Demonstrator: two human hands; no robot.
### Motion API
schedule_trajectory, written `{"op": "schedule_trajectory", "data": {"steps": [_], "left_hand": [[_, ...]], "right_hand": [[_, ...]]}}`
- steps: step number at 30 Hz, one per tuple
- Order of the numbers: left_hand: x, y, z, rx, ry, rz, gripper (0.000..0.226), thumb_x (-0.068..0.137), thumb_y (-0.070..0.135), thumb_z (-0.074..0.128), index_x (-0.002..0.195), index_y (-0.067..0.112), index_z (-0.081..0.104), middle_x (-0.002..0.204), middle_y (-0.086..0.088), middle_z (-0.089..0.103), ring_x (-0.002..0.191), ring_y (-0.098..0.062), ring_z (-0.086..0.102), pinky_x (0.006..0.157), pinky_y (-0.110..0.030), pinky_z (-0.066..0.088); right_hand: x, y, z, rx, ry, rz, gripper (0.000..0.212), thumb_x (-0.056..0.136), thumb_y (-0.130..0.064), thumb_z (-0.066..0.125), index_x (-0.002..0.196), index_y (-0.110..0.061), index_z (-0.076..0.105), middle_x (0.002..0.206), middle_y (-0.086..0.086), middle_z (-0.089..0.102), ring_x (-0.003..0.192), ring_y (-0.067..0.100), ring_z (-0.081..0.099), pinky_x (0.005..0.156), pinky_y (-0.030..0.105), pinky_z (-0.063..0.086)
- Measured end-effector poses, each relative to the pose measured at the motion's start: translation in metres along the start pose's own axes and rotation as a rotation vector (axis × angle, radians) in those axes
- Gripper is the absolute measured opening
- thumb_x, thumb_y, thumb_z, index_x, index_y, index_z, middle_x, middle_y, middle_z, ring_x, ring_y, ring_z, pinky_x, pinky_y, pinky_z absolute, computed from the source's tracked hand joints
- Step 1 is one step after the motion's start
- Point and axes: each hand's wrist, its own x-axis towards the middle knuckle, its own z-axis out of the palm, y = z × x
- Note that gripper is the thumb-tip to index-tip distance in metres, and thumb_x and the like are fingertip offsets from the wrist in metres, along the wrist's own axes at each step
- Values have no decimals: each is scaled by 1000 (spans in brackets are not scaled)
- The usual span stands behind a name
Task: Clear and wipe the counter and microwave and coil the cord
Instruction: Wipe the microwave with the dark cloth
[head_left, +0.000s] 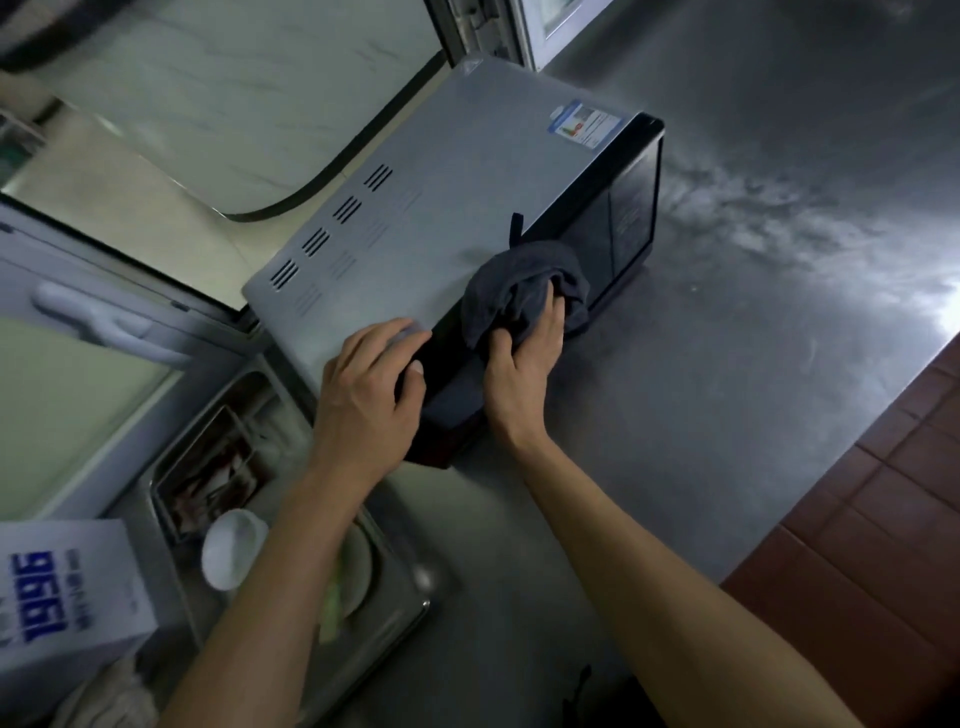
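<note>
Both hands work on the microwave (447, 208) at frame centre. Left hand (363, 395) braces its near corner, fingers curled over the edge. Right hand (524, 358) clutches the dark cloth (519, 291) bunched at the top's front edge. Best to keep bracing and wipe in flat, overlapping strokes; the cord, probably, lies out of view.

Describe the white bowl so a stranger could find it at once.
Start at the microwave on the steel counter and look to its left, down into the sink. The small white bowl sits there beside a metal tray, just left of the left hand's forearm; it is the only round, plain white item.
</note>
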Motion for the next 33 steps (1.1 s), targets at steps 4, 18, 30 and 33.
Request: {"op": "schedule_trajectory", "data": {"steps": [4, 18, 30, 33], "left_hand": [[-31, -26, -10, -32, 15, 18, 36, 98, 16, 46, 130, 10, 62, 134, -3, 58, 126, -20, 49, 106, -43, 43], [-58, -43, -19, -8, -42, 87, 35, 102, 19, 49, 134, 9, 57, 138, -4, 54, 130, -16, 44, 108, -37, 41], [17, 10, 4, 88, -94, 125, 40, 102, 27, 49, 140, 14, 51, 144, -3, 49, 135, -15, 40, 109, -38, 39], [45, 33, 12, 97, -99, 134, 40, 101, 27, 50, 139, 14, 52, 144, -4, 50, 135, -17, 41, 109, -37, 39]], "right_hand": [[-42, 18, 29, 14, 16, -19, 78, 86, -27, 42, 158, -26, 13, 166, 0, -1, 151, 16, -6, 121, 32, 1], [-132, 82, 82, -32, -109, 13, 79, 87, -23, 42, 157, -31, 7, 166, -3, -10, 150, 10, -20, 121, 28, -11], [-32, 52, 25, 26, -9, 20, 75, 89, -24, 38, 158, -28, 9, 167, -4, -3, 151, 9, -12, 124, 35, -4], [13, 35, -1, 25, 25, 9, 75, 89, -25, 38, 159, -25, 10, 167, 1, -1, 152, 13, -9, 125, 41, -2]]}}
